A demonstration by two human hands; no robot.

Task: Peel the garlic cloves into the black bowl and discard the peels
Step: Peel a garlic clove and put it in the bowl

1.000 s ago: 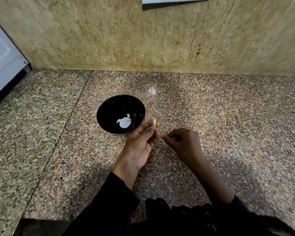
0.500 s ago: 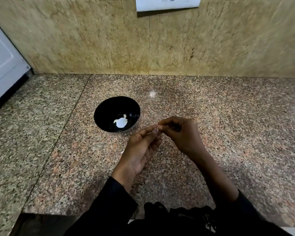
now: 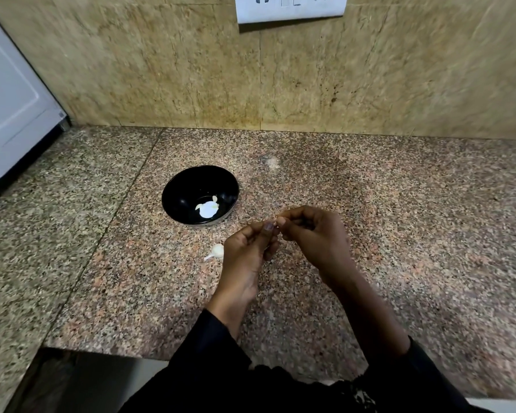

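Observation:
The black bowl (image 3: 176,189) stands on the granite counter (image 3: 370,204), with pale peeled garlic (image 3: 208,208) at its bottom. Just right of the bowl my left hand (image 3: 248,248) and my right hand (image 3: 313,234) meet fingertip to fingertip. Between them they pinch a garlic clove, almost wholly hidden by the fingers. An unpeeled white clove (image 3: 216,251) lies on the counter, close to the left of my left hand.
A beige stone wall with a white socket plate (image 3: 289,7) rises behind the counter. A white appliance (image 3: 9,108) stands at the far left. The counter's front edge (image 3: 108,351) runs under my forearms.
My right hand has moved left to meet my left hand at the clove. The view has tilted up, showing the socket plate. The loose clove beside my left hand has come into sight.

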